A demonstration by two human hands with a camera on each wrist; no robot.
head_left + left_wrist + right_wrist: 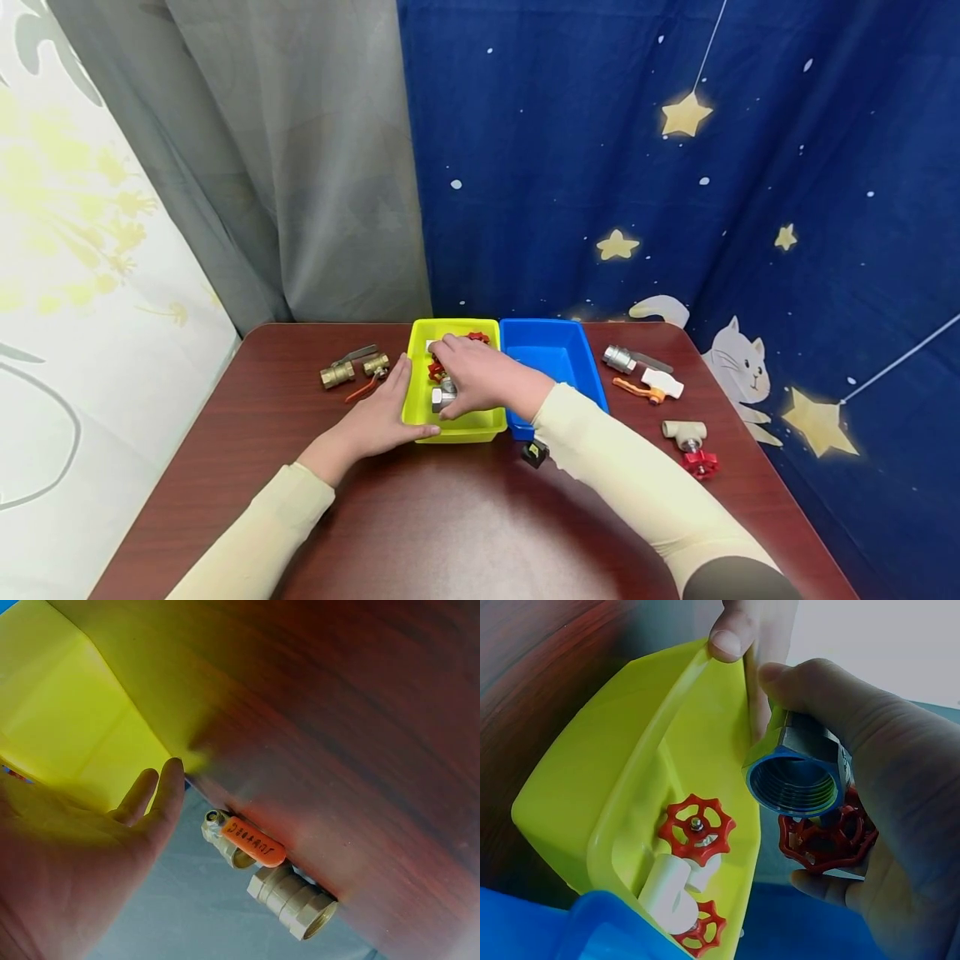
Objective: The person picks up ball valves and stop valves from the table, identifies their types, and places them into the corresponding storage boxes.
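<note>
My right hand [476, 372] is over the yellow bin [461, 437], its thumb and fingers gripping a silver metal valve [441, 401] with a wide threaded mouth. In the right wrist view a red handwheel [829, 836] shows just under that mouth, among the fingers; part of the valve is hidden by the hand. My left hand [382, 421] rests against the bin's near left corner, fingers straight along the side and thumb tip at the rim. Inside the bin lie white valves [664, 885] with red handwheels [697, 829].
A blue bin [551, 358] stands right beside the yellow one. Left on the table are brass valves [337, 374], one with an orange-red lever [253, 841]. To the right lie a silver lever valve [619, 359], a white valve with orange handle [662, 385] and a beige red-wheeled valve [684, 431].
</note>
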